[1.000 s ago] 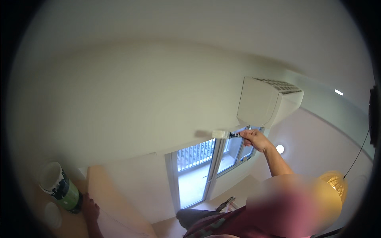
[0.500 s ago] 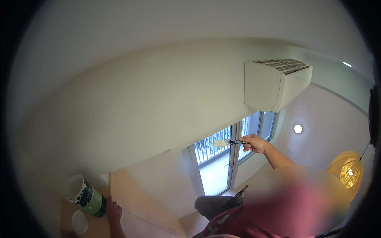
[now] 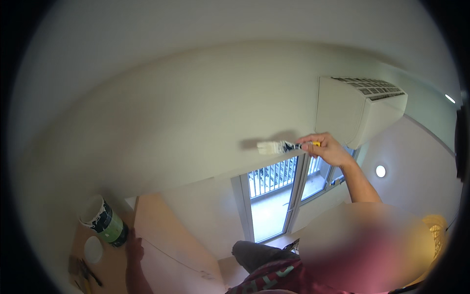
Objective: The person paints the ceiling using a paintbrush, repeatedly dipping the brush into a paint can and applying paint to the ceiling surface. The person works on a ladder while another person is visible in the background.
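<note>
In my right hand (image 3: 325, 148), the fingers are closed around the handle of a paintbrush (image 3: 274, 147) with pale, paint-coated bristles pointing left. Its shadow falls on the off-white wall (image 3: 186, 122) close beside the bristles; whether they touch the wall I cannot tell. My left hand (image 3: 135, 246) grips the edge of a wooden cabinet (image 3: 166, 228), some of its fingers hidden. Just beside that hand stands a paint bucket (image 3: 108, 223), green and dark with white drips at its rim. A round white lid (image 3: 93, 249) lies near the bucket on the cabinet top.
Dark and yellow-handled tools (image 3: 88, 275) lie at the lower left of the cabinet top. A white air conditioner (image 3: 360, 110) juts from the wall beyond my right hand. A glass door (image 3: 271, 196) is below, and a woven lamp (image 3: 435, 235) hangs at the right.
My right hand has moved up with the paintbrush, nearer the wall, where its shadow now shows. The view has shifted a little. My left hand stays at the cabinet edge.
</note>
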A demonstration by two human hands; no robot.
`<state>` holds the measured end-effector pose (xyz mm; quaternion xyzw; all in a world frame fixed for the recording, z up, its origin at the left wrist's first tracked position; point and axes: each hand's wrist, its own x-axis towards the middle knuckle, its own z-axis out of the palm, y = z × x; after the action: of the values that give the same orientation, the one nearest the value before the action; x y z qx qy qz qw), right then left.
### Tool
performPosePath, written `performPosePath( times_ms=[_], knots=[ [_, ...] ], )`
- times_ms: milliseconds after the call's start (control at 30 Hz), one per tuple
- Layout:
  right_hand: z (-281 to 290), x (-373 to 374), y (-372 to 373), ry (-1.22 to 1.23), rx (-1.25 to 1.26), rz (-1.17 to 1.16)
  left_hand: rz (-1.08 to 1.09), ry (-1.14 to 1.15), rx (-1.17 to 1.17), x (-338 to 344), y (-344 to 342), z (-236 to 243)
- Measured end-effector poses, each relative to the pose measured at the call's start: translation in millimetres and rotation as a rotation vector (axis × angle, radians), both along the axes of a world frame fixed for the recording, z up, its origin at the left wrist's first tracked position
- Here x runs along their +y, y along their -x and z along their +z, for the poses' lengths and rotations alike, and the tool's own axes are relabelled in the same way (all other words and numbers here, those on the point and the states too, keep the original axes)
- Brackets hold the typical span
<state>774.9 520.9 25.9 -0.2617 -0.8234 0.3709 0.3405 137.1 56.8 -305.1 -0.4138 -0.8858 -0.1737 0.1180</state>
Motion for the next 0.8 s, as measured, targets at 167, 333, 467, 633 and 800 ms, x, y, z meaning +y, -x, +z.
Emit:
performPosePath(
  times_ms=[167,333,467,633,800],
  knots=[
    [87.7,-14.1,58.1,-0.733,0.069,0.052,0.038,0.081,-0.005,2.2,-16.3,13.7],
    [162.4,-6.3,114.6,-1.513,0.068,-0.048,0.061,0.081,0.084,1.4,4.1,-7.1],
    [188.6,1.3,152.7,-1.711,0.003,-0.119,0.092,0.072,0.091,6.6,-1.9,-9.6],
    [200.2,11.2,183.8,-1.806,-0.004,-0.172,0.054,0.178,0.269,-7.3,13.5,-25.6],
    [210.2,14.7,196.0,-1.836,-0.015,-0.174,0.031,0.26,0.285,2.4,6.9,-12.7]
  ],
)
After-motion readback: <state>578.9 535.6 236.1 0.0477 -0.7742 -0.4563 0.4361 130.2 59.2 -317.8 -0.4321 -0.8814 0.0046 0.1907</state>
